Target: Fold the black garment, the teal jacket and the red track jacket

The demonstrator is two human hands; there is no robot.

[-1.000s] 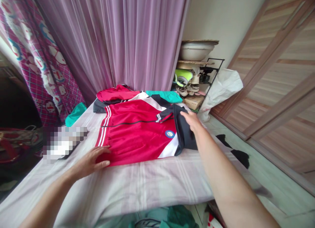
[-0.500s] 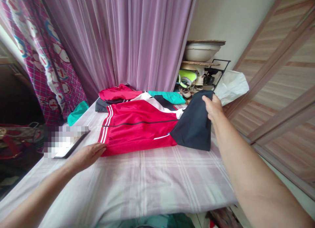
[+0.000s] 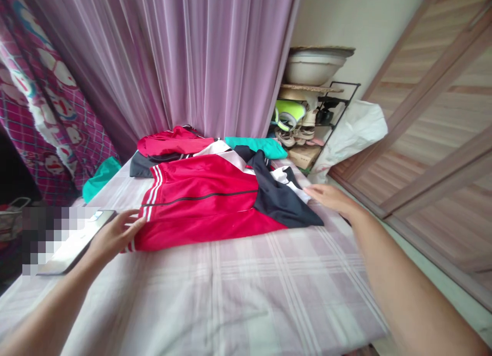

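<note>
A red track jacket (image 3: 200, 207) with a black zip, white hem stripes and a dark navy sleeve (image 3: 286, 205) lies spread on the bed. At its striped hem on the left rests my left hand (image 3: 115, 230), fingers stretched and a little apart on the cloth. My right hand (image 3: 330, 197), at the jacket's other end, has its fingertips closed on a white part (image 3: 302, 193) beside the navy sleeve. Behind the jacket lie a red garment (image 3: 167, 141) and a folded teal cloth (image 3: 255, 147).
The checked bed sheet (image 3: 230, 289) runs under everything. A phone-like device (image 3: 82, 243), partly blurred, lies by my left forearm. Another teal cloth (image 3: 100, 181) sits at the left edge. A shoe rack (image 3: 338, 115) with a basin (image 3: 315, 66) and white bag (image 3: 355, 130) stands back right.
My right hand has lowered, and the navy sleeve it held up now lies folded down across the jacket. My left hand has moved left along the hem, its fingers more spread.
</note>
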